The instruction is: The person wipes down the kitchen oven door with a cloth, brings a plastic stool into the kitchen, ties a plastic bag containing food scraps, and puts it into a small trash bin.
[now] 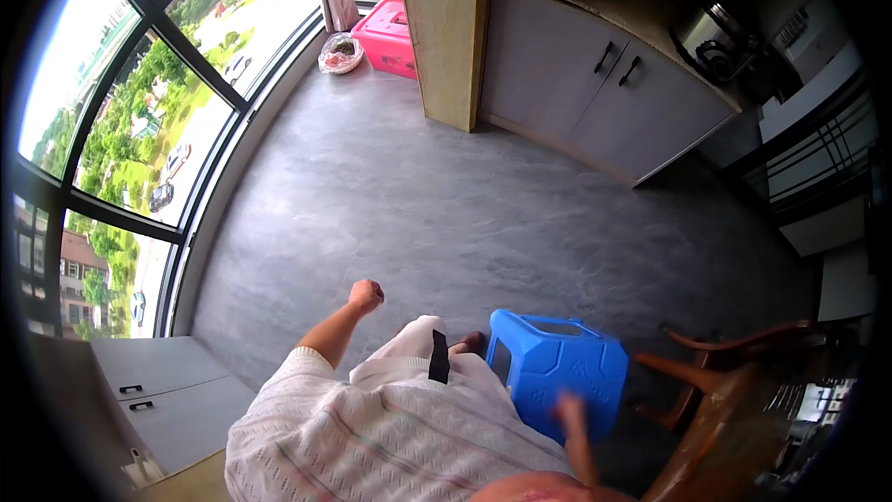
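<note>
Taking the view as a clock face, I see the blue stool (569, 367) near five o'clock, close against the person's right side, with its patterned face turned up towards us. The right hand (570, 405) is over that face, blurred; I can't tell how far its fingers are open, whether it touches the plastic, or whether it has hold of anything. The left hand (368, 295) is out between seven and eight, above the grey floor (372, 186), curled into a loose fist with nothing showing in it. A wooden chair (711, 376) stands around four, just beyond the stool. Up at half past one is a grey cupboard (581, 74) under the counter (632, 20). The pink box (386, 37) sits between eleven and twelve, a plastic-lined bowl (341, 54) just beside it, near the window (149, 112).
</note>
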Action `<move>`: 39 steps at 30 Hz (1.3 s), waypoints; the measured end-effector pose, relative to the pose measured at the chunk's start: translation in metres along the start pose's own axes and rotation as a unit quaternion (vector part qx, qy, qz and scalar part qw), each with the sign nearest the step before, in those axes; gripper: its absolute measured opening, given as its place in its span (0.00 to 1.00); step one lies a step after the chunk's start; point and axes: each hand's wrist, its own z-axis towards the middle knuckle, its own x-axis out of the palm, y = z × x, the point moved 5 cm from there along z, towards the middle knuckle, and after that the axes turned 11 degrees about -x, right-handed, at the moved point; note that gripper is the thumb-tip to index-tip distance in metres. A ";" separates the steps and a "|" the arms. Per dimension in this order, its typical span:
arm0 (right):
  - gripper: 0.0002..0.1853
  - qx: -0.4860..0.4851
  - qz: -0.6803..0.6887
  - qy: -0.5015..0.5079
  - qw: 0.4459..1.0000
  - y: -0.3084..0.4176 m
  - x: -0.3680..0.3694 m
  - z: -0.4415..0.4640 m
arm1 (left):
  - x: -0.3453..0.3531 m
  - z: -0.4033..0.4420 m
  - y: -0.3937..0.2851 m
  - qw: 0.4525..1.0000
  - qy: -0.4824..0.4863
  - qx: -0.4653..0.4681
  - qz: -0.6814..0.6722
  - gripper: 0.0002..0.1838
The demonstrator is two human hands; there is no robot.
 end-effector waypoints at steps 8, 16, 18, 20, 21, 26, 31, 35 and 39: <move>0.14 -0.035 -0.135 -0.039 0.990 -0.037 -0.091 0.016 | 0.000 0.026 -0.108 0.995 -0.032 0.007 0.093 0.07; 0.18 0.299 0.203 -0.199 0.911 -0.131 -0.214 0.042 | -0.007 0.090 -0.355 0.992 0.026 0.076 0.097 0.07; 0.20 0.341 0.239 -0.206 0.885 -0.147 -0.263 0.051 | -0.006 0.097 -0.442 0.987 0.027 0.115 0.106 0.06; 0.21 0.325 0.248 -0.258 0.875 -0.172 -0.309 0.054 | 0.010 0.097 -0.543 0.966 0.028 0.200 0.162 0.06; 0.21 0.319 0.211 -0.269 0.884 -0.189 -0.331 0.055 | 0.023 0.091 -0.601 0.935 0.016 0.235 0.264 0.05; 0.19 0.309 0.184 -0.304 0.882 -0.319 -0.417 0.075 | 0.093 0.022 -0.831 0.905 0.071 0.407 0.102 0.03; 0.16 0.108 -0.105 -0.230 0.962 -0.460 -0.504 0.109 | 0.160 -0.046 -0.973 0.872 0.077 0.479 0.066 0.04; 0.15 0.167 -0.010 -0.211 0.963 -0.537 -0.596 0.134 | 0.191 -0.086 -1.037 0.878 0.111 0.464 0.041 0.03; 0.19 0.275 0.175 -0.198 0.924 -0.618 -0.681 0.170 | 0.190 -0.112 -1.097 0.886 0.131 0.443 -0.045 0.03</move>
